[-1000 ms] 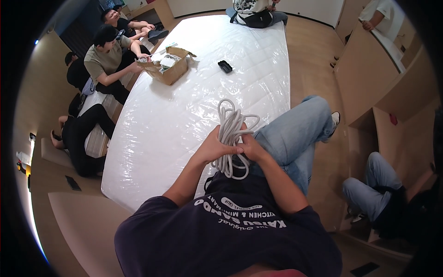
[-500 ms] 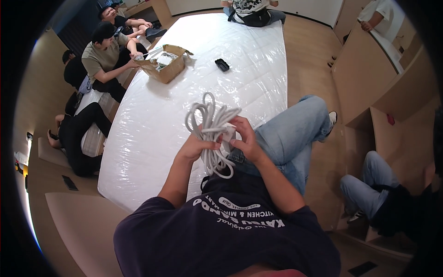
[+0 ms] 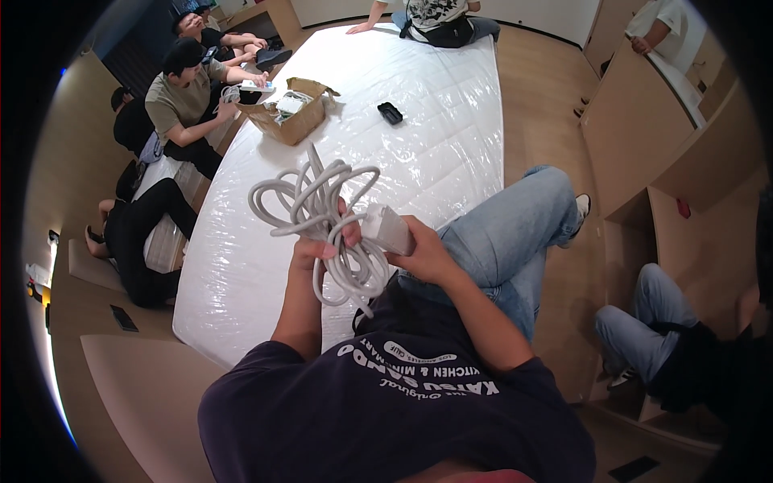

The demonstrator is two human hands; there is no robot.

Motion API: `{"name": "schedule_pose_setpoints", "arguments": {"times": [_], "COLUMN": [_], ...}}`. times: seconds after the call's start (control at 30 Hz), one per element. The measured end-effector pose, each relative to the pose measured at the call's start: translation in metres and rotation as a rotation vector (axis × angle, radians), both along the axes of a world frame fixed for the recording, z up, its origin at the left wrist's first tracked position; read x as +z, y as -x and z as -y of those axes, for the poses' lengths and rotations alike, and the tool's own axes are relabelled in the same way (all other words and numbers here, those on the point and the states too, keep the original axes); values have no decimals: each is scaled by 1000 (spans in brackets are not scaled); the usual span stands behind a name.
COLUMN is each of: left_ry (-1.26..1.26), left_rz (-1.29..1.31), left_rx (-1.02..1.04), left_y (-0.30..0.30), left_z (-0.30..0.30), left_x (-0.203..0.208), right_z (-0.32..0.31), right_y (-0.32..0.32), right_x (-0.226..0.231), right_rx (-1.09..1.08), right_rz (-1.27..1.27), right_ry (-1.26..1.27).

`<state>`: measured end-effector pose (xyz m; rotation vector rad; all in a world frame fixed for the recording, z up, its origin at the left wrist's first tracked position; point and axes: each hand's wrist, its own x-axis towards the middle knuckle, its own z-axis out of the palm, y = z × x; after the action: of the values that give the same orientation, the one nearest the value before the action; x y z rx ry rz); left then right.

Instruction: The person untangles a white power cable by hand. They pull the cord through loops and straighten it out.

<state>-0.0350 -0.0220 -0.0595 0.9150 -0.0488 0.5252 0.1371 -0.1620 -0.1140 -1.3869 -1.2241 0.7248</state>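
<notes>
A looped bundle of thick white cable point(image 3: 310, 193) is gripped in my left hand point(image 3: 316, 251), its fingers closed round the middle of the coils. Several loops fan out above that hand and others hang down in front of my waist. My right hand point(image 3: 422, 256) is closed on a white box-shaped block point(image 3: 388, 229) beside the coils, seemingly at the cable's end. Which face of the block carries sockets, if any, I cannot make out. Both hands are over my lap, at the edge of a plastic-wrapped white mattress point(image 3: 241, 266).
On the mattress stand an opened cardboard box point(image 3: 302, 125) holding white items and a small black tray-like object point(image 3: 390, 113). A person in a cap point(image 3: 181, 101) sits at the left beside the box, holding a white power strip point(image 3: 256, 85). Other people sit around; wooden cabinets point(image 3: 644, 105) stand right.
The cable bundle has shifted left and its loops have spread wider. The white block has come into fuller view in my right hand. The capped person's hands have moved apart, lifting a white strip.
</notes>
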Motion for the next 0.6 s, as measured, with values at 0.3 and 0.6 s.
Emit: {"name": "schedule_pose_setpoints", "arguments": {"times": [0.3,0.6], "left_ry": [-511,-247], "left_rz": [-486,-493], "left_rx": [351,519], "left_y": [-5,-25], "left_z": [-3,22], "left_x": [18,-5], "right_z": [1,0], "right_y": [-1,0], "right_x": [0,2], "right_rx": [-489,-609], "right_rz": [214,282], "right_ry": [-170,-261]}}
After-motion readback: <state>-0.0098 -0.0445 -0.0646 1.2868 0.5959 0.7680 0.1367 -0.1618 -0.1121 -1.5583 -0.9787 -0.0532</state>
